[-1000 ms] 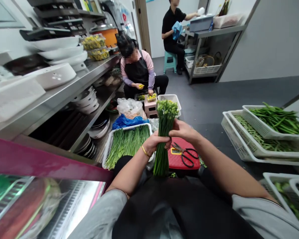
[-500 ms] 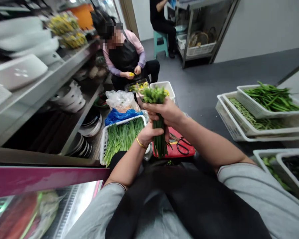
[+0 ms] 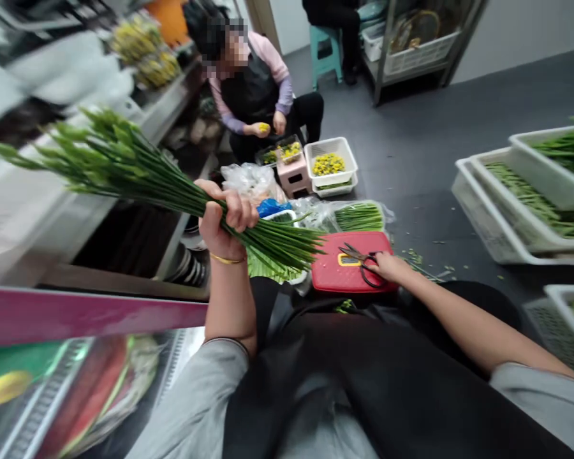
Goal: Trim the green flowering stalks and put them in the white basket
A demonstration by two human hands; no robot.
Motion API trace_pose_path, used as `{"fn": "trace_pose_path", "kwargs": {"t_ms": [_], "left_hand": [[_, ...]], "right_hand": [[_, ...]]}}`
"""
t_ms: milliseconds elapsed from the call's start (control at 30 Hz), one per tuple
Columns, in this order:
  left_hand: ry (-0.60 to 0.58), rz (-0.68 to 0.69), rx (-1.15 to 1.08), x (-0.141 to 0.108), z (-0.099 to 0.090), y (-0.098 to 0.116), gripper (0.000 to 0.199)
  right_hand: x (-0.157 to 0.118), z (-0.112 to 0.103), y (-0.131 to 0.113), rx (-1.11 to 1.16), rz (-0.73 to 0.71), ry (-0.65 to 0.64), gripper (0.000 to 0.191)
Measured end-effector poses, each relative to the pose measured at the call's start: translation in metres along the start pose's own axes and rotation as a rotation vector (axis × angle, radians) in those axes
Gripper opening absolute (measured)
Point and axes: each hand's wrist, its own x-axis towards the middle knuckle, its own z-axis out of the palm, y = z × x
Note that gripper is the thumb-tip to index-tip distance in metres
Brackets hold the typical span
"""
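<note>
Clutching stems (image 3: 165,182), left hand (image 3: 226,220) at 9 o'clock, fingers curled tight; right hand (image 3: 386,264) at scissors (image 3: 361,257), 4 o'clock, finger pinch unclear; slack left grip could shed stems.

Scissors (image 3: 362,258) are lying on box (image 3: 330,271), handles nearing right edge; bagged stalks (image 3: 360,218) sitting beyond far edge, basket (image 3: 300,278) beyond left.

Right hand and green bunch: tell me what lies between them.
In the head view, the scissors and part of the red box beneath lie between the right hand, at the scissors' handles, and the green bunch.
</note>
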Motion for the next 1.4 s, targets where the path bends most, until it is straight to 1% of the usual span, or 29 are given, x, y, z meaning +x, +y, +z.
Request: {"fn": "trace_pose_path", "kwargs": {"t_ms": [33,100,200,267,300,333,367,400,433,467,533,600,633,667,700,733,767,800,833,900,967,1000,1067,1167,1300,1367,1400], "left_hand": [[0.015,0.079,-0.022,0.002,-0.006,0.004,0.03],[0.016,0.201,-0.04,0.006,-0.018,0.012,0.029],[0.021,0.289,0.007,0.013,-0.03,0.024,0.031],[0.03,0.304,0.02,0.017,-0.029,0.031,0.032],[0.033,0.287,0.021,0.019,-0.024,0.034,0.032],[0.03,0.242,0.029,0.021,-0.016,0.036,0.031],[0.019,0.164,0.05,0.022,-0.007,0.039,0.03],[-0.005,0.048,0.09,0.022,0.005,0.041,0.029],[-0.046,-0.101,0.152,0.021,0.016,0.042,0.028],[-0.106,-0.275,0.234,0.018,0.027,0.043,0.027],[-0.284,-0.669,0.419,0.006,0.04,0.039,0.027],[-0.468,-1.07,0.548,-0.015,0.039,0.029,0.028],[-0.5,-1.235,0.551,-0.029,0.034,0.022,0.029],[-0.502,-1.377,0.519,-0.045,0.027,0.014,0.032],[-0.468,-1.47,0.458,-0.061,0.02,0.005,0.035],[-0.419,-1.514,0.37,-0.076,0.013,-0.005,0.04],[-0.367,-1.508,0.266,-0.091,0.008,-0.015,0.045],[-0.336,-1.476,0.166,-0.104,0.005,-0.027,0.052],[-0.32,-1.438,0.075,-0.115,0.005,-0.039,0.059],[-0.295,-1.369,-0.062,-0.131,0.011,-0.062,0.065],[-0.301,-1.321,-0.151,-0.139,0.019,-0.081,0.066],[-0.309,-1.298,-0.181,-0.14,0.023,-0.087,0.066],[-0.326,-1.249,-0.215,-0.139,0.026,-0.092,0.067],[-0.334,-1.217,-0.214,-0.137,0.021,-0.088,0.069],[-0.32,-1.245,-0.165,-0.139,0.009,-0.08,0.071],[-0.32,-1.277,-0.151,-0.141,0.005,-0.077,0.066],[-0.324,-1.3,-0.15,-0.142,0.003,-0.077,0.059]], "right_hand": [[0.002,0.013,0.007,-0.034,0.005,-0.012,0.013],[0.01,0.029,0.016,-0.078,0.014,-0.039,0.014],[0.022,0.036,0.026,-0.098,0.039,-0.084,0.02],[0.026,0.037,0.03,-0.092,0.064,-0.099,0.025],[0.027,0.037,0.032,-0.084,0.078,-0.104,0.025],[0.028,0.036,0.032,-0.074,0.089,-0.109,0.023],[0.028,0.034,0.031,-0.059,0.091,-0.113,0.017],[0.028,0.031,0.03,-0.037,0.085,-0.125,0.008],[0.027,0.027,0.028,-0.007,0.071,-0.141,0.006],[0.026,0.021,0.026,0.028,0.053,-0.161,0.015],[0.018,0.009,0.024,0.095,0.031,-0.201,0.028],[-0.001,-0.001,0.025,0.239,0.031,-0.23,0.032],[-0.015,-0.003,0.027,0.373,0.026,-0.248,0.03],[-0.032,-0.004,0.029,0.54,0.011,-0.263,0.03],[-0.051,-0.005,0.032,0.712,-0.016,-0.263,0.031],[-0.07,-0.005,0.034,0.853,-0.047,-0.24,0.035],[-0.089,-0.005,0.035,0.93,-0.076,-0.195,0.039],[-0.106,-0.006,0.035,0.927,-0.098,-0.138,0.04],[-0.121,-0.009,0.034,0.873,-0.113,-0.08,0.038],[-0.143,-0.016,0.031,0.679,-0.119,-0.022,0.037],[-0.152,-0.027,0.025,0.46,-0.125,-0.049,0.041],[-0.154,-0.032,0.023,0.36,-0.135,-0.079,0.042],[-0.151,-0.038,0.018,0.211,-0.178,-0.132,0.038],[-0.139,-0.035,0.009,0.105,-0.244,-0.158,0.029],[-0.114,-0.025,-0.014,-0.054,-0.239,-0.237,0.027],[-0.102,-0.027,-0.03,-0.106,-0.238,-0.278,0.026],[-0.097,-0.03,-0.038,-0.121,-0.244,-0.297,0.027]]}}
